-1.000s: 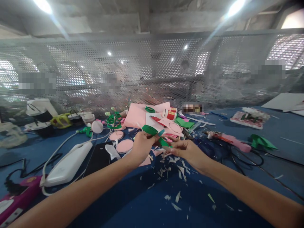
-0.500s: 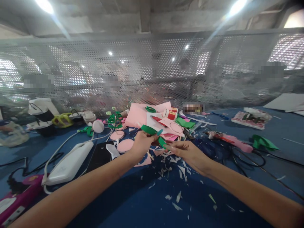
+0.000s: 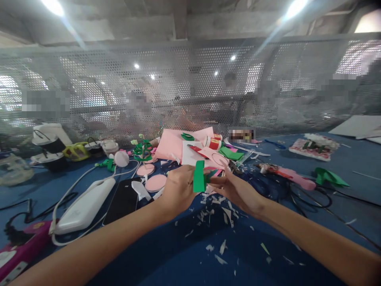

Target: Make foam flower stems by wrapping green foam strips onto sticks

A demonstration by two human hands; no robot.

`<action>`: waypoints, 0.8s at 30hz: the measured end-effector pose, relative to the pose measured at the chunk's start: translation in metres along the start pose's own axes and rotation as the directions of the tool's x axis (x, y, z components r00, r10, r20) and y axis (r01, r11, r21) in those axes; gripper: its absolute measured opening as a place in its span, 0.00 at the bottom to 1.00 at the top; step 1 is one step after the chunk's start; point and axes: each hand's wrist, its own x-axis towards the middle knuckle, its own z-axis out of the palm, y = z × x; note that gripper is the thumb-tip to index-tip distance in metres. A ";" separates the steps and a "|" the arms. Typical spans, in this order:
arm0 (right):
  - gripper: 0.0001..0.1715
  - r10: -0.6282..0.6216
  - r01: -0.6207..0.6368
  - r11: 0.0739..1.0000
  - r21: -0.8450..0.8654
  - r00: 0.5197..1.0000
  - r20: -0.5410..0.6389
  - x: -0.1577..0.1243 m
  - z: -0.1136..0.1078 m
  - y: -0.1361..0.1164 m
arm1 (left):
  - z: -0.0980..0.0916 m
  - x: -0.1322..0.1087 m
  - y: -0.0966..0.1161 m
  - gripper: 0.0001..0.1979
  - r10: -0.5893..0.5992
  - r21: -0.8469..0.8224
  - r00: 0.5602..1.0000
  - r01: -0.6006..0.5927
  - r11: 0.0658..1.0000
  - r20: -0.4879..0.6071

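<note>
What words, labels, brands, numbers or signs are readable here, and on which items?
None legible.
Red-and-white cylindrical roll: yellowish marks on its red band, too small to read.
Flat black rectangular device: tiny pale mark near its far end, too small to read.
Long white rounded plastic case: faint mark at most, too blurred to read.
Magenta plastic power strip: yellowish mark, too blurred to read.

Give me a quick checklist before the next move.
1. Green strip held up off the blue table: ok.
2. Left hand gripping it: ok.
3. Right hand gripping it: cannot tell; fingertips partly hidden.
4. Pink-handled tool lying apart from both hands: ok.
5. Table below the hands free of white scraps: not ok; they are strewn there.
</note>
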 end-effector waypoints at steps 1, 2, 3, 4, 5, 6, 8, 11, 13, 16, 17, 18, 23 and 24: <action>0.28 -0.005 0.004 0.999 0.052 1.000 0.019 0.000 0.000 -0.001 | 0.000 0.000 0.001 0.13 0.089 0.024 0.996 -0.089 0.996 -0.010; 0.28 -0.008 0.005 0.996 0.094 0.999 0.031 0.000 0.000 -0.002 | 0.000 0.000 0.002 0.13 0.172 0.043 0.985 -0.171 0.984 -0.015; 0.29 -0.005 0.001 0.992 0.125 1.000 0.028 0.000 0.000 -0.003 | 0.001 -0.001 0.003 0.13 0.247 0.061 0.969 -0.245 0.968 -0.021; 0.30 0.008 -0.011 0.989 0.145 1.000 0.023 0.001 0.000 -0.005 | 0.002 -0.002 0.003 0.12 0.310 0.085 0.950 -0.306 0.948 -0.027; 0.31 0.027 -0.030 0.987 0.160 0.999 0.022 0.000 0.001 -0.006 | 0.003 -0.003 0.003 0.11 0.349 0.124 0.936 -0.343 0.931 -0.034; 0.31 0.045 -0.050 0.984 0.174 0.999 0.029 0.000 0.002 -0.008 | 0.005 -0.004 0.002 0.11 0.368 0.177 0.929 -0.356 0.918 -0.039; 0.32 0.077 -0.088 0.972 0.216 0.995 0.059 -0.002 0.004 -0.013 | 0.008 -0.007 0.000 0.11 0.384 0.292 0.923 -0.357 0.887 -0.040; 0.33 0.118 -0.145 0.941 0.307 0.988 0.104 -0.006 0.009 -0.019 | 0.011 -0.011 -0.002 0.11 0.410 0.378 0.910 -0.359 0.854 -0.062; 0.33 0.149 -0.183 0.918 0.351 0.981 0.121 -0.009 0.011 -0.021 | 0.012 -0.013 -0.003 0.10 0.456 0.363 0.887 -0.403 0.840 -0.070; 0.30 0.229 -0.261 0.865 0.427 0.965 0.127 -0.012 0.010 -0.019 | 0.013 -0.014 -0.004 0.10 0.501 0.343 0.865 -0.464 0.817 -0.023; 0.27 0.254 -0.283 0.844 0.455 0.959 0.125 -0.012 0.009 -0.017 | 0.013 -0.015 -0.004 0.09 0.501 0.347 0.865 -0.467 0.813 -0.009; 0.23 0.268 -0.291 0.831 0.474 0.956 0.117 -0.012 0.007 -0.015 | 0.014 -0.015 -0.005 0.08 0.493 0.355 0.870 -0.463 0.812 0.004; 0.06 0.230 -0.216 0.859 0.463 0.973 0.028 -0.008 0.004 -0.005 | 0.016 -0.014 -0.008 0.06 0.448 0.371 0.893 -0.427 0.825 0.032; 0.05 0.225 -0.208 0.864 0.459 0.974 0.018 -0.008 0.004 -0.004 | 0.016 -0.013 -0.009 0.05 0.439 0.370 0.897 -0.421 0.828 0.039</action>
